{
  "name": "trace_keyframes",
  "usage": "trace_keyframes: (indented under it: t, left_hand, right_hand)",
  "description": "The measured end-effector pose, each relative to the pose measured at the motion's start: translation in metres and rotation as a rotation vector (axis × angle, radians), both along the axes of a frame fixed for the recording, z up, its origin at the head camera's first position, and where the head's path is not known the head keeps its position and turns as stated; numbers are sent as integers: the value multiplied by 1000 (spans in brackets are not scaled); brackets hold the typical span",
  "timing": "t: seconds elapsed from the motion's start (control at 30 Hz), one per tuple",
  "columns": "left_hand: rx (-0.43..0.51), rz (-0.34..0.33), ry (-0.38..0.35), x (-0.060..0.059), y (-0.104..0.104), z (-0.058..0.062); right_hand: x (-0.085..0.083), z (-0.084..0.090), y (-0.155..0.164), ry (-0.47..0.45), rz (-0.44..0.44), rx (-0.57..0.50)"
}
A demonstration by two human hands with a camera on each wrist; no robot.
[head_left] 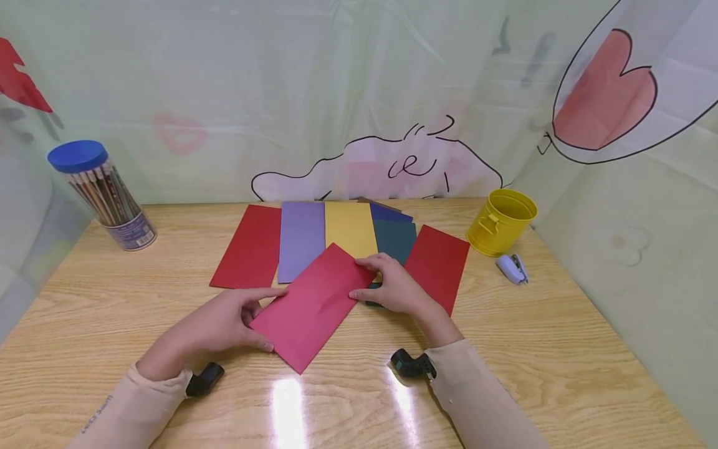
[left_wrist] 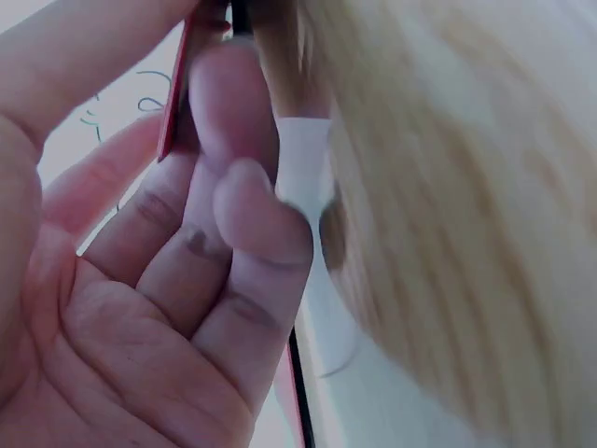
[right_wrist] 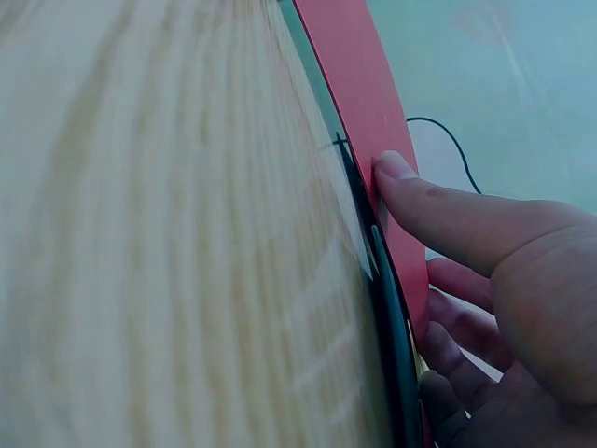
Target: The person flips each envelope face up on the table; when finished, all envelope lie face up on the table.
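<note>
Head view: red sheet [head_left: 311, 305], askew on surface [head_left: 561, 349], pinched by left hand [head_left: 221, 327] and right hand [head_left: 392, 290]; covers lower yellow sheet [head_left: 349, 227]. Wrist views blurred; sheet seen edge-on only.

Pencil tub [head_left: 103, 193] far left, paper sheets [head_left: 336, 240] centre, bucket [head_left: 501, 221] right, stapler [head_left: 512, 268] before it

The brown paper sheet [head_left: 380, 202] at the back shows one corner only, behind the fanned sheets. The dark green paper sheet [head_left: 395, 240] is partly covered by the right hand [head_left: 392, 288]. Wooden tabletop [left_wrist: 466, 215] blurred in both wrist views.
</note>
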State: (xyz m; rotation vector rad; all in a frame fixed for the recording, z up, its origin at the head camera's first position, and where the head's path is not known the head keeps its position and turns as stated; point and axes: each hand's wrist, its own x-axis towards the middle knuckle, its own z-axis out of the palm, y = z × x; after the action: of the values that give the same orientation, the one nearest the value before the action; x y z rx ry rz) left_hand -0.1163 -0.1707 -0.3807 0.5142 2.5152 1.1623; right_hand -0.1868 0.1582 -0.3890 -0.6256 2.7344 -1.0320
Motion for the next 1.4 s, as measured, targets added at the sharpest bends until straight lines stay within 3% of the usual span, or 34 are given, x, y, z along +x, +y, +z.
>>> trace_keyframes:
  t: [0.13,0.33,0.47,0.73,1.07,1.4]
  left_hand:
    - [47,-4,-39,-3,-3,0]
    - [192,-2,-150,-6,-7,-3]
    - [231,21,-166,-8,-10,-5]
    - [242,152,-151,-11,-19,-2]
    - [104,360,-43,-18,-52,5]
    - [50,576,-86,-20,-97,4]
  right_hand:
    - [0,0,0,0,-7,0]
    - [1,0,0,4,-11,-5]
    - [0,0,0,-4,-23,-11]
    - [-2,-1,2,-16,-70,-14]
    - [-3,-2,1,-27,-88,9]
    - [-2,0,1,-31,-85,12]
